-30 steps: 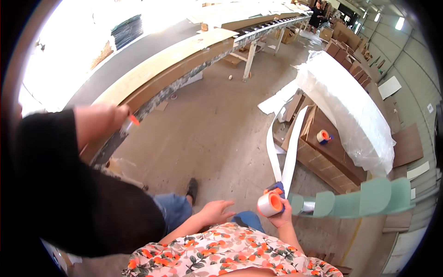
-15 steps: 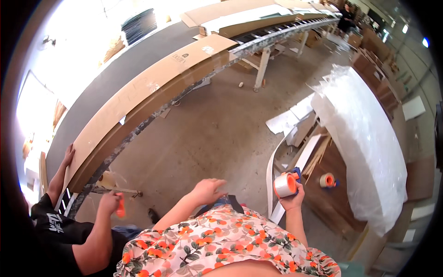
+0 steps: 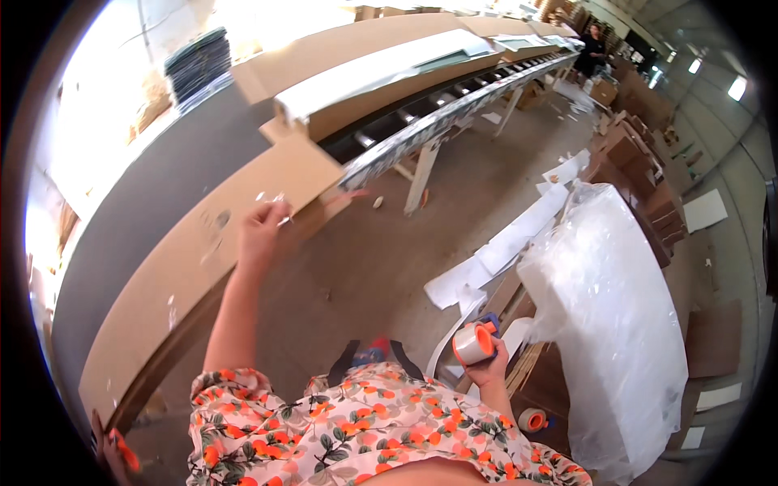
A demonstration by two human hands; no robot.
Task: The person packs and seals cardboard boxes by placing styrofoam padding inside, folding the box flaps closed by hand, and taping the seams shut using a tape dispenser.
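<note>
A long cardboard box (image 3: 186, 251) lies along the conveyor on my left. My left hand (image 3: 261, 231) reaches over its near top edge, close to the box's far end. The fingers are bent together on a shiny bit of clear tape (image 3: 281, 209) at the box top; blur hides the exact grip. In my right hand (image 3: 490, 368) is a tape dispenser (image 3: 473, 344) with a wide roll of tape, orange rings and a blue part, held low in front of my body on the right.
Another long open box (image 3: 356, 105) with white lining stands farther along the roller conveyor (image 3: 421, 121). On the right are plastic-wrapped sheets (image 3: 608, 324), a second tape dispenser (image 3: 532, 419) and white sheets (image 3: 478, 271) on the floor. A co-worker's hand (image 3: 113, 454) holds something orange at lower left.
My left hand has gone from in front of my body to the box's far end on the left. The view has turned, and the co-worker has mostly left it. The right hand still holds the dispenser.
</note>
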